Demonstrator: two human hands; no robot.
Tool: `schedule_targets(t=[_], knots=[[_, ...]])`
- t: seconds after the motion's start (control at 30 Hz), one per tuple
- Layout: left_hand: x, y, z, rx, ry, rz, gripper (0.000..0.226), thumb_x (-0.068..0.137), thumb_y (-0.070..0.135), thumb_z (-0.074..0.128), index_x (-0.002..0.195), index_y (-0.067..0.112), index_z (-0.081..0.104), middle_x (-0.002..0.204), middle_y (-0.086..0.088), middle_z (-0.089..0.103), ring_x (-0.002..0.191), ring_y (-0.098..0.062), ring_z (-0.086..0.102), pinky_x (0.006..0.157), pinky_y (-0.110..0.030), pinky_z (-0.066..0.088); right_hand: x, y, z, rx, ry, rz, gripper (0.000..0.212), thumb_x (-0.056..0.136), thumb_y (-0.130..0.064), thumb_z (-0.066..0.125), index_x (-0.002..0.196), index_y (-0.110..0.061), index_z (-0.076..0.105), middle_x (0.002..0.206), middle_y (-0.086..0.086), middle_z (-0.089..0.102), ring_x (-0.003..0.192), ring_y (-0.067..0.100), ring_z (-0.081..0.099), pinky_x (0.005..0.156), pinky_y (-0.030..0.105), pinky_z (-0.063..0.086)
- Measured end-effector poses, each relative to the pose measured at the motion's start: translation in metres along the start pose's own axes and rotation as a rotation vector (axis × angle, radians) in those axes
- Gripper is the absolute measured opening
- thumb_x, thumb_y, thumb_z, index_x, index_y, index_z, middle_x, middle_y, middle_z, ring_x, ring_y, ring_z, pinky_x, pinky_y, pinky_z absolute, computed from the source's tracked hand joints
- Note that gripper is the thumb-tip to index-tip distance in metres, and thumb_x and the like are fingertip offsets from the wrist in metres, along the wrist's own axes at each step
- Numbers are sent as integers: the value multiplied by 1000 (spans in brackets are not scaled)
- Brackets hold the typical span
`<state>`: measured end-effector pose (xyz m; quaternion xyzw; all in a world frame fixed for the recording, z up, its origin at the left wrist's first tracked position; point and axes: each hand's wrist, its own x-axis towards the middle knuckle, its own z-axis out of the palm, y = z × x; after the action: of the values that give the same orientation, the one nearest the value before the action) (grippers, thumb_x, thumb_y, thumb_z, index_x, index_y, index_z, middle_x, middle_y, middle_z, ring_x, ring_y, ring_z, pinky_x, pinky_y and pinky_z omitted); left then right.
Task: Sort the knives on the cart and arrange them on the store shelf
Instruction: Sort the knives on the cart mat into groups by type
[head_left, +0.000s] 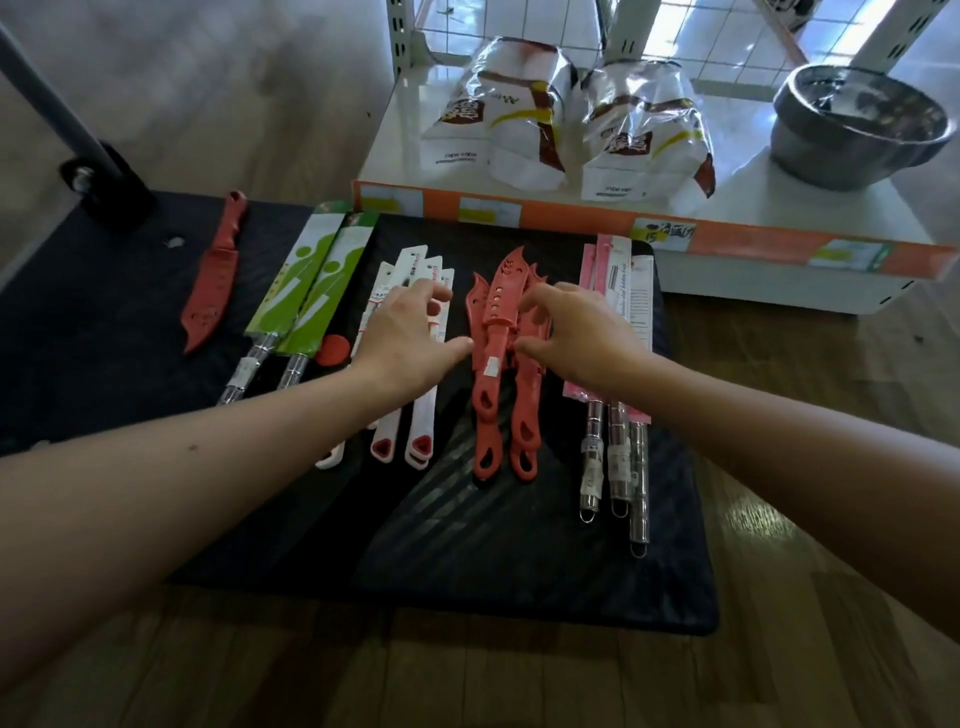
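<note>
Knives (618, 452), head view: lay grouped by kind on the black cart (519, 571), none yet on the shelf (769, 208). Left grip (405, 332) released, thumb against the red knives (491, 332); right grip (576, 338) curled, grasping that pile from the other side. Judged as late sorting, squaring the red stack. Called next for a firm two-sided lift toward the shelf, handles kept aligned.
</note>
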<state>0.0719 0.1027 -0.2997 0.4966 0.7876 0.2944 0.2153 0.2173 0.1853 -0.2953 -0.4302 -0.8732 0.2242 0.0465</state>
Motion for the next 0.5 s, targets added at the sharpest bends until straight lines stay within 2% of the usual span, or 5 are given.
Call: schedule_targets(t=[0.13, 0.23, 0.33, 0.43, 0.5], knots=[[7, -5, -10, -13, 60, -78, 48, 80, 22, 69, 123, 13, 50, 122, -9, 52, 108, -21, 52, 91, -31, 42, 22, -10, 1, 31, 40, -54, 37, 86, -25, 60, 122, -18, 53, 114, 2, 57, 101, 20, 57, 84, 35, 50], [11, -11, -22, -4, 94, -108, 49, 79, 23, 70, 122, 13, 51, 121, -9, 54, 103, -17, 51, 86, -27, 40, 36, -29, 7, 40, 36, -122, 39, 87, -25, 59, 125, -19, 52, 116, 1, 56, 103, 19, 55, 80, 30, 46], [11, -25, -41, 7, 104, -128, 48, 79, 22, 69, 122, 13, 51, 121, -5, 55, 101, -14, 51, 81, -22, 38, 46, -47, 20, 37, -15, -203, 39, 86, -26, 61, 124, -21, 53, 118, 0, 56, 101, 17, 56, 80, 30, 46], [6, -53, -62, 25, 122, -172, 46, 78, 20, 70, 120, 13, 53, 121, -7, 57, 103, -20, 56, 85, -24, 40, 60, -66, 32, 21, -46, -255, 36, 87, -25, 60, 122, -20, 54, 119, 1, 56, 99, 20, 57, 80, 31, 44], [3, -75, -77, 15, 127, -221, 45, 77, 20, 71, 118, 13, 55, 118, -10, 58, 97, -22, 57, 85, -27, 42, 74, -82, 41, 17, -37, -288, 36, 85, -23, 60, 120, -19, 56, 117, 2, 57, 99, 23, 58, 82, 32, 46]])
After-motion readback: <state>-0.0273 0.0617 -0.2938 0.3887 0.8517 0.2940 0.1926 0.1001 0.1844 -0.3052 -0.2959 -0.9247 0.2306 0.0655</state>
